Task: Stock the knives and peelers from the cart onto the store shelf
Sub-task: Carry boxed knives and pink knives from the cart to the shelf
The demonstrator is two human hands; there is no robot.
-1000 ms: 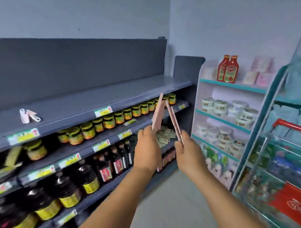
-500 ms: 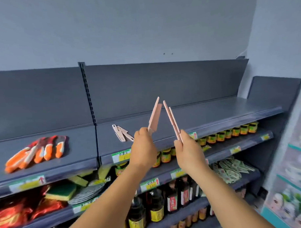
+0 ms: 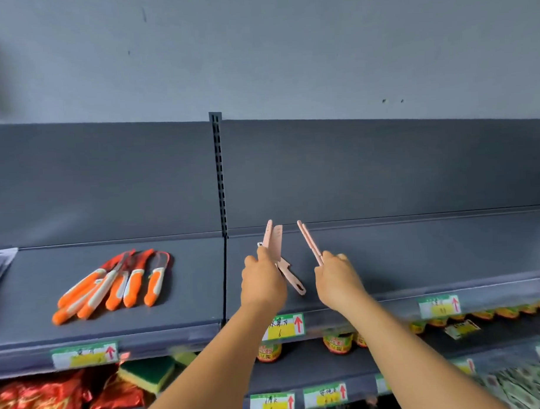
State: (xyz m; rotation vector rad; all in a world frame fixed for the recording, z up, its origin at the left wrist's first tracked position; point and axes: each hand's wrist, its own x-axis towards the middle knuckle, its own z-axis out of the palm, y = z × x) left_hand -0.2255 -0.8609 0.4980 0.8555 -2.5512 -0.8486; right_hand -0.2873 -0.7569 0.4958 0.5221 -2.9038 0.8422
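My left hand (image 3: 262, 281) grips pink knives (image 3: 272, 238) by the handles, blades pointing up. My right hand (image 3: 337, 278) grips another pair of pink knives (image 3: 309, 242), tilted up and to the left. Both hands hover over the grey top shelf (image 3: 417, 260), right of its upright divider. A pink knife (image 3: 291, 278) lies on the shelf between my hands, partly hidden behind my left hand. Several orange-and-white knives (image 3: 121, 284) lie fanned out on the left shelf section.
Price tags (image 3: 283, 326) line the shelf edge. Below are jars (image 3: 338, 344), green-yellow sponges (image 3: 149, 373) and red packets (image 3: 40, 402). Paper packets (image 3: 526, 385) lie at lower right. The slotted upright (image 3: 219, 175) splits the back panel. The cart is out of view.
My view has swung left from the aisle end to face the shelf. Both hands, still holding the pink knives, now sit close over the shelf near the pink knife lying there.
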